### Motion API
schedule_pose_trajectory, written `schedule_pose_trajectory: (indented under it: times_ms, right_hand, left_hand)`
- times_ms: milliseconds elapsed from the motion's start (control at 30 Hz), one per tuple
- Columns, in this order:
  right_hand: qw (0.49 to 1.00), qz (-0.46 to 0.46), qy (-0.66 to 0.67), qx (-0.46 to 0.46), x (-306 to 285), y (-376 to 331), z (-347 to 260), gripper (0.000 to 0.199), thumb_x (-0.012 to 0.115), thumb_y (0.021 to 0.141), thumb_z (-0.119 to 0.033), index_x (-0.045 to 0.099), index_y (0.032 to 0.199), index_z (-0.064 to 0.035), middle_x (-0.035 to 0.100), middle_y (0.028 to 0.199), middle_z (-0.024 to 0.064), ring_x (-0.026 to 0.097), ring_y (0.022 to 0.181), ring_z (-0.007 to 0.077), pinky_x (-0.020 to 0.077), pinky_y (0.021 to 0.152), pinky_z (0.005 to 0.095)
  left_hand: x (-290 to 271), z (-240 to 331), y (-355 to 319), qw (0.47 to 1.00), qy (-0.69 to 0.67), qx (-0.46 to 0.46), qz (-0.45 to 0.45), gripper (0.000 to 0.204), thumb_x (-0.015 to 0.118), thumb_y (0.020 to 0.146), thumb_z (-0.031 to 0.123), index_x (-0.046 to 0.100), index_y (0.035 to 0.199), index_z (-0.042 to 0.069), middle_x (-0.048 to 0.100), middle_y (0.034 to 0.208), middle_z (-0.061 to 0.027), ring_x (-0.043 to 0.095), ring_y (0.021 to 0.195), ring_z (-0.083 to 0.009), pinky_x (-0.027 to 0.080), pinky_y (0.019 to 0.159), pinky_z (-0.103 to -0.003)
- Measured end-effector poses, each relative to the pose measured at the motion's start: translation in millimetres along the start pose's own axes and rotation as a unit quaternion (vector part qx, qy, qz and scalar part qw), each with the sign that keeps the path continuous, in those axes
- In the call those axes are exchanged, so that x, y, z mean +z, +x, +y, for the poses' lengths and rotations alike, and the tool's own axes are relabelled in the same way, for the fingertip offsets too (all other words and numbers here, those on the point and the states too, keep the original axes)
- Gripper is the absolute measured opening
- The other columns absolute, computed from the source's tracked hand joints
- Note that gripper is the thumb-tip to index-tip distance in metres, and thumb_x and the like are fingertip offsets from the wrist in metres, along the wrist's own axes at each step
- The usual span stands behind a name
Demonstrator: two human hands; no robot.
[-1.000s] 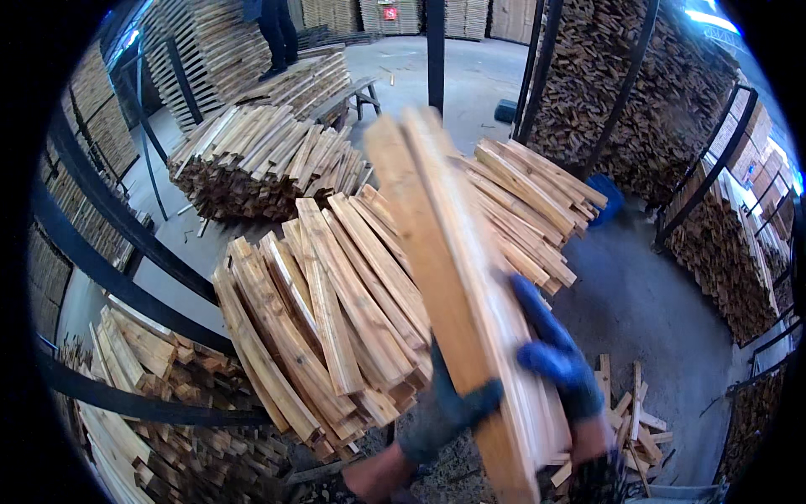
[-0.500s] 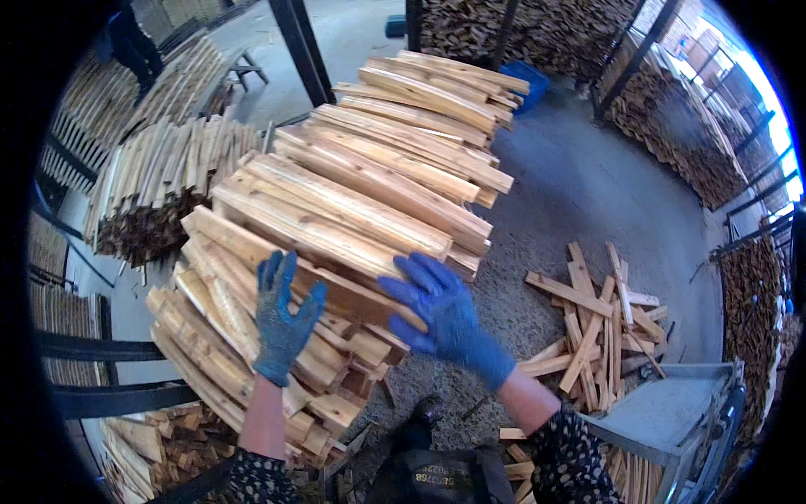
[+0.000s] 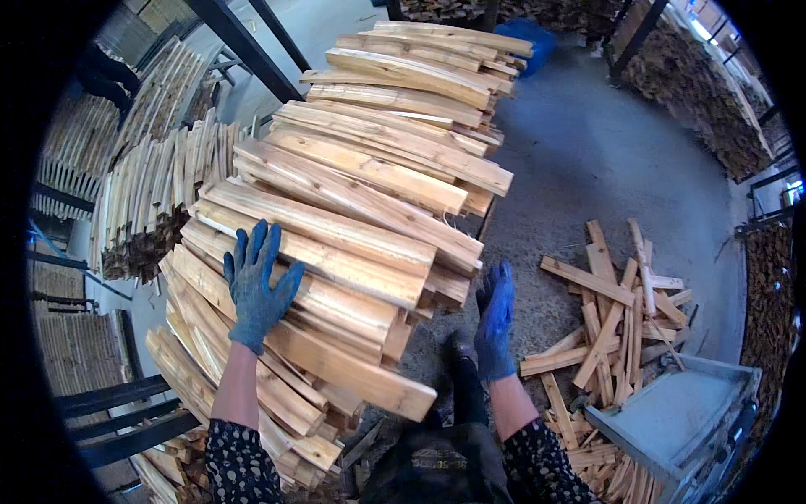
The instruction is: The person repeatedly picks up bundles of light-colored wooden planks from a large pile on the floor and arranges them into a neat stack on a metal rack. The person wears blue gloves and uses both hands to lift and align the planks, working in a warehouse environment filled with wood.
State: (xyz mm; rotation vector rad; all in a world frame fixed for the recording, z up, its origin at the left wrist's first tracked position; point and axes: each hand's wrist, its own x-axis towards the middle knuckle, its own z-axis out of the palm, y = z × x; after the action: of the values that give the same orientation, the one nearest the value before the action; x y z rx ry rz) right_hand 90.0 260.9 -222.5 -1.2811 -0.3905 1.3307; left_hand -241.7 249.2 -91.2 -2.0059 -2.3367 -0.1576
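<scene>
A long stack of light wooden boards runs away from me, its boards lying crosswise in layers. My left hand, in a blue work glove, rests on the boards of the near part with its fingers spread. Beside the board ends, my right hand is held up in a blue glove, fingers stretched out and holding nothing. A gap separates it from the ends. Between my arms, one loose board slants across the near boards, its end jutting out past the others toward me.
At right, a heap of loose wood pieces lies on the floor behind a grey metal cart. Another board stack stands at left, with a person's dark-clothed legs beyond it. Dark metal posts rise behind the stack.
My right hand has let go of a board's end and moved right, off the stack. That board now lies nearer me with its end jutting out. My left hand has shifted slightly farther away.
</scene>
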Motion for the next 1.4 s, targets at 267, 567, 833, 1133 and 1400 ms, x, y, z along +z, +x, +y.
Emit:
schedule_pose_trajectory:
  times_ms: [267, 567, 833, 1133, 1400]
  right_hand:
    - [0.970, -0.011, 0.137, 0.203, 46.1, 33.5, 11.3, 0.050, 0.044, 0.097, -0.043, 0.051, 0.132, -0.0078, 0.054, 0.129, 0.0083, 0.053, 0.115, 0.0213, 0.0406, 0.101, 0.0360]
    - [0.997, -0.019, 0.065, 0.046, 58.3, 61.6, 36.6, 0.052, 0.039, 0.099, -0.042, 0.042, 0.136, -0.0055, 0.050, 0.130, 0.0104, 0.051, 0.117, 0.0226, 0.0419, 0.099, 0.0369]
    - [0.993, -0.087, 0.048, 0.056, 47.7, 76.4, 30.3, 0.046, 0.038, 0.102, -0.034, 0.044, 0.135, -0.0024, 0.049, 0.130, 0.0061, 0.046, 0.117, 0.0166, 0.0340, 0.104, 0.0322]
    - [0.987, -0.044, -0.066, -0.140, 77.9, 150.7, -41.2, 0.055, 0.046, 0.098, -0.042, 0.038, 0.142, -0.0114, 0.046, 0.135, 0.0082, 0.041, 0.127, 0.0215, 0.0314, 0.108, 0.0391]
    - [0.946, -0.120, -0.177, -0.243, 102.0, 208.4, -22.8, 0.044, 0.049, 0.099, -0.023, 0.044, 0.136, 0.0000, 0.048, 0.134, 0.0104, 0.046, 0.121, 0.0196, 0.0343, 0.105, 0.0337]
  left_hand:
    - [-16.4, 1.5, -5.4, 0.999, -0.037, 0.003, 0.011, 0.069, 0.065, 0.079, 0.029, 0.042, 0.142, 0.014, 0.037, 0.149, -0.0100, 0.025, 0.140, -0.0372, 0.018, 0.112, -0.051]
    - [-9.7, 1.9, 1.6, 0.999, -0.030, 0.010, -0.025, 0.073, 0.064, 0.079, 0.037, 0.040, 0.143, 0.011, 0.034, 0.149, -0.0141, 0.025, 0.140, -0.0384, 0.017, 0.112, -0.052]
    - [-9.3, 1.6, 12.3, 0.996, -0.057, 0.033, -0.061, 0.073, 0.063, 0.078, 0.030, 0.038, 0.144, 0.010, 0.033, 0.150, -0.0152, 0.025, 0.140, -0.0392, 0.019, 0.112, -0.051]
    - [-13.6, -1.9, 10.2, 0.995, -0.092, 0.000, -0.042, 0.071, 0.064, 0.075, 0.031, 0.044, 0.140, 0.010, 0.036, 0.148, -0.0138, 0.026, 0.140, -0.0364, 0.018, 0.112, -0.050]
    - [-18.3, -10.9, -2.3, 0.993, -0.112, -0.022, -0.033, 0.066, 0.062, 0.080, 0.032, 0.045, 0.140, 0.011, 0.038, 0.148, -0.0108, 0.030, 0.139, -0.0338, 0.019, 0.112, -0.052]
